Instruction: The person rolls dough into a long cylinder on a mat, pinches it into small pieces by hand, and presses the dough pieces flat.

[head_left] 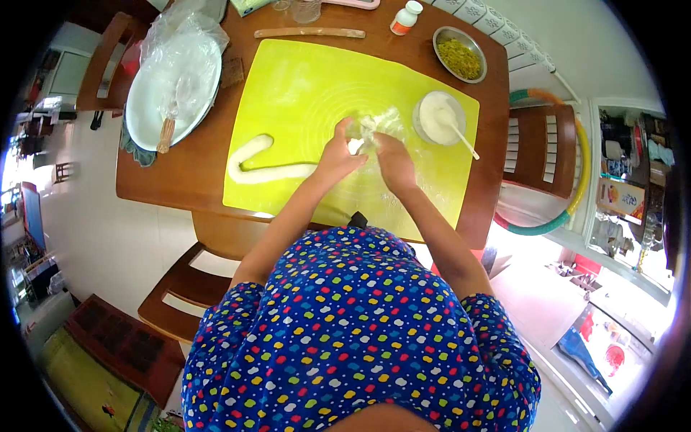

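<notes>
On the yellow-green mat (288, 93), my left hand (341, 155) is curled round a small white piece of dough (355, 146). My right hand (394, 162) is just to its right, fingers bent together over loose white flour (381, 121); whether they hold anything is hidden. A long rope of dough (270, 173), hooked at its far end, lies on the mat left of my left hand. A bowl of flour (436, 119) with a white spoon (464, 140) stands on the mat to the right of my right hand.
A rolling pin (309, 33) lies beyond the mat. A metal bowl of chopped greens (461, 59) and a white bottle (406, 18) stand at the back right. At the left is a large white basin (144, 111) with plastic film. A chair (187, 284) touches the table's near side.
</notes>
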A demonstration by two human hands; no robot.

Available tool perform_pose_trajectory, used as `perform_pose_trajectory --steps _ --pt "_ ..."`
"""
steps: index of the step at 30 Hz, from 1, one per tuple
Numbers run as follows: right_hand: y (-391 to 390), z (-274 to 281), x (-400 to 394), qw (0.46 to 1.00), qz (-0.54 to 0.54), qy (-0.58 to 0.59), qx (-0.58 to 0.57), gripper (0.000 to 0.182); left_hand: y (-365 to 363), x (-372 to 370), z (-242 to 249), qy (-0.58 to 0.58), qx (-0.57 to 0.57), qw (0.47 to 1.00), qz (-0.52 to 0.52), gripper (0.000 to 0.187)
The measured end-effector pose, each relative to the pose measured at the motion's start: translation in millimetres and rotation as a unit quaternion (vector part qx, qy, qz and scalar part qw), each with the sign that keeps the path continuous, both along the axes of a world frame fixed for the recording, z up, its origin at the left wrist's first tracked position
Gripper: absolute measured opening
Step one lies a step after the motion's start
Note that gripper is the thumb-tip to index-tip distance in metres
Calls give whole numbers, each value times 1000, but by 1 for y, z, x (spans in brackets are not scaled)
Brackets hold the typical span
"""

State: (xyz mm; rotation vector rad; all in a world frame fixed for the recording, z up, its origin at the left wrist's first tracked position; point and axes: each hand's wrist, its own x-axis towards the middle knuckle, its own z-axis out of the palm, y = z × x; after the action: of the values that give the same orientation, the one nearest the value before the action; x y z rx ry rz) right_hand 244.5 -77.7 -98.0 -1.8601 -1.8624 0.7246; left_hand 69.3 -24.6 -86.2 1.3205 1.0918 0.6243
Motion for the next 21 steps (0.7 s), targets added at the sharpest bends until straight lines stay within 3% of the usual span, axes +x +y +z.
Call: perform_pose_trajectory --steps 1,2,4,5,8,10,11,13,17,19,21 --pt "0 17 -7 996 -50 -5 77 36 2 2 0 51 30 998 -24 82" --pt "5 36 -12 996 -49 -5 76 36 4 4 1 50 28 998 -23 82" --pt "12 64 -19 997 33 58 -31 32 6 9 2 28 41 996 -70 89" --pt "13 61 -17 997 30 57 -32 32 7 11 -3 27 41 996 -73 89" --pt "18 52 -15 994 83 73 1 30 6 9 -11 20 94 993 -62 72" --pt "16 53 -19 993 14 115 1 32 9 3 -1 100 82 981 -145 43" --pt "17 55 -19 993 15 114 1 32 9 4 1 99 82 981 -144 43" --pt "17 59 -22 998 32 14 49 30 6 6 3 160 40 979 -117 27" --pt "27 68 -21 993 101 3 65 27 2 10 -10 185 132 969 -94 27" --pt "28 61 -16 981 170 -83 50 24 -1 10 -12 216 126 963 -104 26" --pt "29 54 -15 978 166 -112 49 22 -5 9 -4 219 155 957 -108 26"
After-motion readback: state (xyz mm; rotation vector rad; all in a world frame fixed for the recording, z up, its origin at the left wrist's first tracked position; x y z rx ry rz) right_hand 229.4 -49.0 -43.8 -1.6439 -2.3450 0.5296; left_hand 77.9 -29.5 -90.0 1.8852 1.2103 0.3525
